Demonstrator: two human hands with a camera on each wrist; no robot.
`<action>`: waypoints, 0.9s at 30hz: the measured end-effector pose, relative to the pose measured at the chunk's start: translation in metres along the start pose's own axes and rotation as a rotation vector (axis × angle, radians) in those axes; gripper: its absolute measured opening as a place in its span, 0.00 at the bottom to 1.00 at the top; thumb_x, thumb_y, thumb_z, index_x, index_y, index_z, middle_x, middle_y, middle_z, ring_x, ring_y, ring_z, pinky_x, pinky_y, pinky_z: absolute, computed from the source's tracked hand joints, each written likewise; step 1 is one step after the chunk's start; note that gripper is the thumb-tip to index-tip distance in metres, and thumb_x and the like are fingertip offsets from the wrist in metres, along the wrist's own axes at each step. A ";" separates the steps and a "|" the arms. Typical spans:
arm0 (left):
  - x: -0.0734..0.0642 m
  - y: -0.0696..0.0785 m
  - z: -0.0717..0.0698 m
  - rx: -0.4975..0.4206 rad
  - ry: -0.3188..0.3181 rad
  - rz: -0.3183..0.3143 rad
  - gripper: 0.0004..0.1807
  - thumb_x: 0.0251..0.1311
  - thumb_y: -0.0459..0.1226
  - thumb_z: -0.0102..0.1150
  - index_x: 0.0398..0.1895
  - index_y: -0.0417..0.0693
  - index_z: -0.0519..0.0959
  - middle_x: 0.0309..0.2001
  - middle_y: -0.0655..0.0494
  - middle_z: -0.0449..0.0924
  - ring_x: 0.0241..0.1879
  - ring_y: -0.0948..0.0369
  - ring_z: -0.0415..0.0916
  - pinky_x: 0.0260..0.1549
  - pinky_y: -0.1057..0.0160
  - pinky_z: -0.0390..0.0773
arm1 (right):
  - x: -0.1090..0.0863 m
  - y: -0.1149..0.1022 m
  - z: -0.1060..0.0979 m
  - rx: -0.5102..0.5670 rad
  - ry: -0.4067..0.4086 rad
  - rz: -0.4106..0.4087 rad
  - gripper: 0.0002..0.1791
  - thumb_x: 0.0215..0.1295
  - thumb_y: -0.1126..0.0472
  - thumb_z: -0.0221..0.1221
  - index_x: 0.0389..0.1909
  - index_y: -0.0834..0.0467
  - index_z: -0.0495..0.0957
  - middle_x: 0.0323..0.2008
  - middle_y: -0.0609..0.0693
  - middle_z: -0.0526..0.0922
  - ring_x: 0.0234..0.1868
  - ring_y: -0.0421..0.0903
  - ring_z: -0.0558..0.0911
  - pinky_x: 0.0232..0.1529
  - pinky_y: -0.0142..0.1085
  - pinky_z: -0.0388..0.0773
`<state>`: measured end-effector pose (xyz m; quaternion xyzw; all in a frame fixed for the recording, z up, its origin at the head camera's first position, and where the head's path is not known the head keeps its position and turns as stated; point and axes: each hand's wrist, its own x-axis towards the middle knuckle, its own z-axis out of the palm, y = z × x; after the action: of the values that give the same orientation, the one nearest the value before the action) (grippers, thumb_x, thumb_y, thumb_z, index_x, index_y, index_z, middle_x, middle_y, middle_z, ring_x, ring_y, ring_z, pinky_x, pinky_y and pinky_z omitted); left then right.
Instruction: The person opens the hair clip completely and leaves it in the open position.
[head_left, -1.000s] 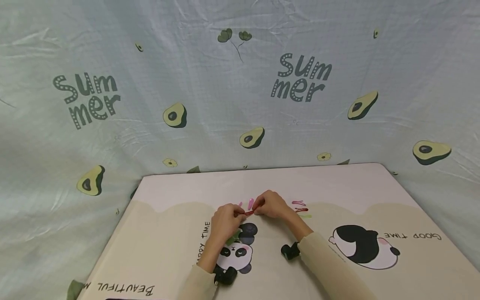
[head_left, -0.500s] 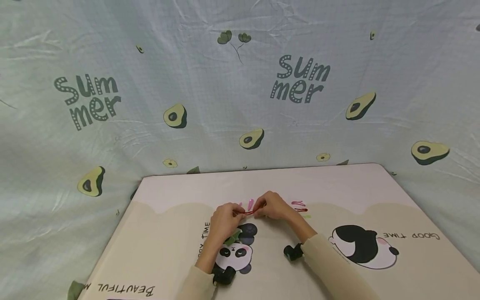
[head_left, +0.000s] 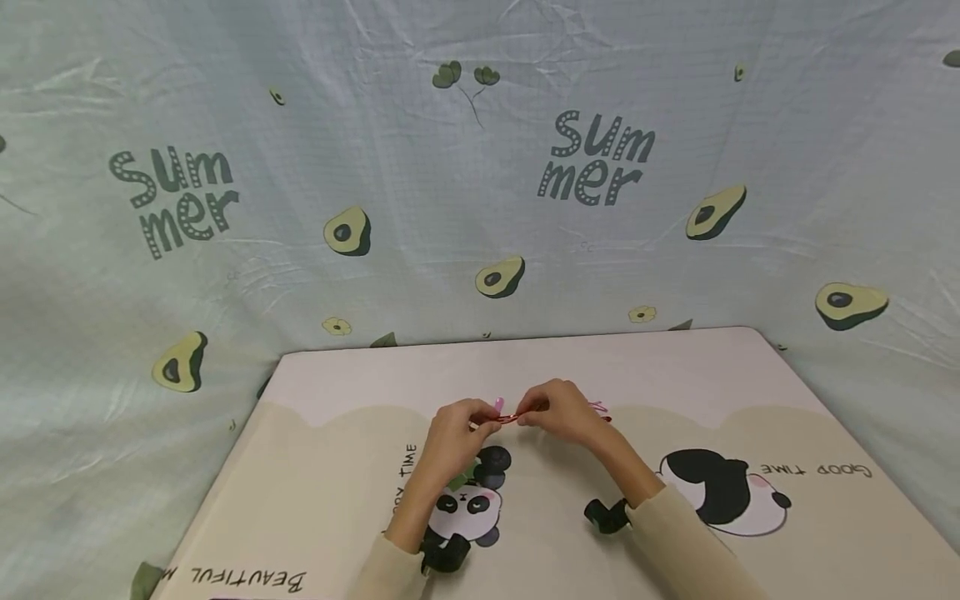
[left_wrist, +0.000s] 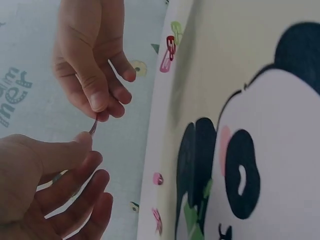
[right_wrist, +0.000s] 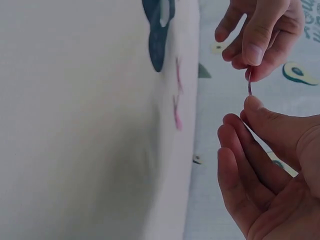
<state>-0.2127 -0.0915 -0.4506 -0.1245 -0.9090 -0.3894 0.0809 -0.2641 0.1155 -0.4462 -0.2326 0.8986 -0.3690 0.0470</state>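
Observation:
A red snap hair clip [head_left: 507, 418] is stretched between my two hands, above the far part of the table. My left hand [head_left: 453, 432] pinches one end between thumb and index finger. The thumb and fingertips of my right hand [head_left: 561, 410] pinch its other end. Seen edge-on in the left wrist view, the hair clip [left_wrist: 93, 126] is a thin strip between both sets of fingertips. The lower fingers of my left hand [left_wrist: 60, 185] are loosely bent. In the right wrist view, my right hand [right_wrist: 272, 165] has its palm turned up.
On the table [head_left: 540, 533] beyond my hands lies a pink hair clip [head_left: 498, 404]. To the right, partly behind my right hand, are a pink clip [head_left: 597, 407] and a red clip [head_left: 607, 418]. A green clip [left_wrist: 176, 31] lies beside them. A printed cloth [head_left: 420, 167] hangs behind the table.
Both hands have risen slightly with the red hair clip held between them. My right forearm has shifted to the right and now covers more of the clips there.

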 end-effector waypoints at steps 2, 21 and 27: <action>-0.001 0.004 -0.002 -0.018 0.000 0.014 0.06 0.64 0.35 0.69 0.43 0.46 0.88 0.37 0.55 0.89 0.37 0.62 0.82 0.41 0.63 0.86 | -0.006 -0.004 -0.003 -0.010 0.026 -0.009 0.03 0.64 0.61 0.70 0.37 0.54 0.90 0.32 0.44 0.88 0.34 0.40 0.80 0.37 0.32 0.79; -0.020 0.031 -0.010 -0.209 -0.024 0.085 0.07 0.65 0.38 0.69 0.43 0.48 0.88 0.38 0.57 0.89 0.38 0.62 0.83 0.40 0.71 0.82 | -0.065 -0.026 -0.028 -0.005 0.150 -0.073 0.05 0.63 0.57 0.71 0.36 0.54 0.89 0.33 0.40 0.88 0.35 0.37 0.82 0.38 0.29 0.82; -0.022 0.035 -0.005 -0.231 0.010 0.104 0.07 0.64 0.39 0.70 0.42 0.49 0.88 0.38 0.57 0.89 0.38 0.61 0.84 0.39 0.71 0.83 | -0.071 -0.027 -0.032 -0.009 0.147 -0.080 0.05 0.63 0.58 0.71 0.36 0.54 0.89 0.33 0.40 0.88 0.36 0.37 0.83 0.37 0.29 0.82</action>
<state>-0.1809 -0.0759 -0.4284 -0.1778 -0.8500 -0.4874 0.0908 -0.1986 0.1512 -0.4109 -0.2409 0.8912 -0.3828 -0.0351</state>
